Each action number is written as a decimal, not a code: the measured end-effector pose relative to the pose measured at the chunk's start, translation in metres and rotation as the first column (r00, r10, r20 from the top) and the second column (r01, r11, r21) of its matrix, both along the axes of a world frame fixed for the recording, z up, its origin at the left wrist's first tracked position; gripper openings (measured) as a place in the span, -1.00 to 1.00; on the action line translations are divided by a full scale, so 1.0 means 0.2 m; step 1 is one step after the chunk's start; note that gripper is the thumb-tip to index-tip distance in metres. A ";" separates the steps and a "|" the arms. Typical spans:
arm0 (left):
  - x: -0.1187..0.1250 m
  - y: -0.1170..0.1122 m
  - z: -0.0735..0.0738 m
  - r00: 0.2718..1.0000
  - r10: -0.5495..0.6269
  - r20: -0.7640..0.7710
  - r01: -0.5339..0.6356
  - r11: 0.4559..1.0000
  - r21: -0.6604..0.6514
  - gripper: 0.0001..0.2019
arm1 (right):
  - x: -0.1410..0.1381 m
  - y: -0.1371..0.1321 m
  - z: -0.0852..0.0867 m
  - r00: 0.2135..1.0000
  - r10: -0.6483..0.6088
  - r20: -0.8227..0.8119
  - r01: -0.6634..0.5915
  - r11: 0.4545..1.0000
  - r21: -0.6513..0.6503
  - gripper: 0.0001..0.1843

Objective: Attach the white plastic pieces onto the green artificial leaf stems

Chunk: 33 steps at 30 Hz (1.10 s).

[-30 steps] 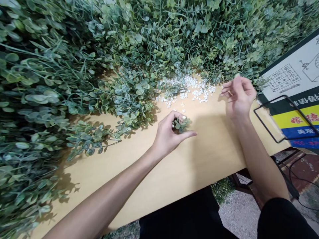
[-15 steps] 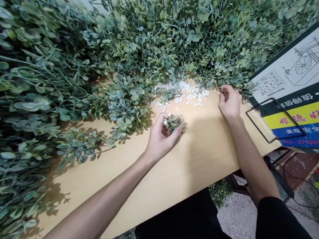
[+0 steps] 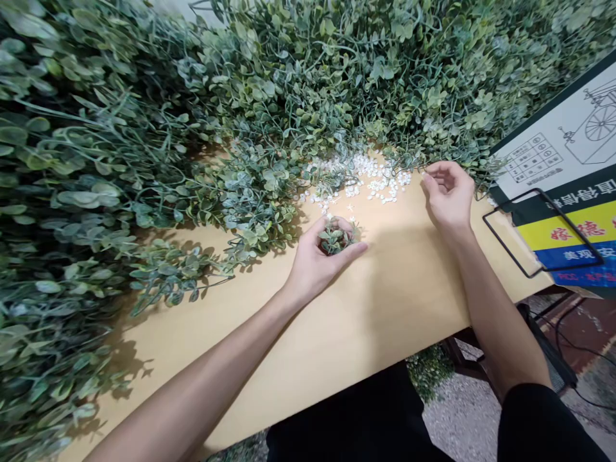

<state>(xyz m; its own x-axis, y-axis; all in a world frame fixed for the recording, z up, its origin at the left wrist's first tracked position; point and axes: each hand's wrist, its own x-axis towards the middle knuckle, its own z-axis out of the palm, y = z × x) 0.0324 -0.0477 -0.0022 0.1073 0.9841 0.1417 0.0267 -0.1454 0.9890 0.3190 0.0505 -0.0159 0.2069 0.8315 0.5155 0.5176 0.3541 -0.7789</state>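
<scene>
My left hand point(image 3: 315, 263) is curled round a small bunch of green artificial leaves point(image 3: 335, 239) and holds it against the tan table point(image 3: 385, 308). Just beyond it lies a scatter of small white plastic pieces point(image 3: 366, 179). My right hand point(image 3: 448, 192) rests at the right edge of that scatter, palm turned up, its fingers loosely bent. I cannot make out anything between its fingertips.
Heaps of artificial green foliage point(image 3: 144, 141) cover the back and left of the table. A black wire stand point(image 3: 539, 231) and a printed sign point(image 3: 568, 192) sit at the right edge. Below the front edge show gravel floor and cables.
My right hand dropped from mid-air to the foliage edge, then turned palm up beside the white pieces. The left hand kept its hold on the leaf bunch, shifting slightly.
</scene>
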 end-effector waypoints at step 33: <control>0.03 -0.01 0.03 0.990 0.013 0.140 0.004 0.992 -0.125 -0.70 | -0.40 -0.23 0.07 0.550 0.502 -0.667 -0.792 0.567 -0.227 -0.54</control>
<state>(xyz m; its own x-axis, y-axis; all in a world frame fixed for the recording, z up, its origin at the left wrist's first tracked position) 0.0386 -0.0496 0.0030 0.0904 0.9954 0.0317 -0.1133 -0.0213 0.9933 0.2396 0.0039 -0.0012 -0.4084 0.9120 0.0390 -0.2017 -0.0485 -0.9782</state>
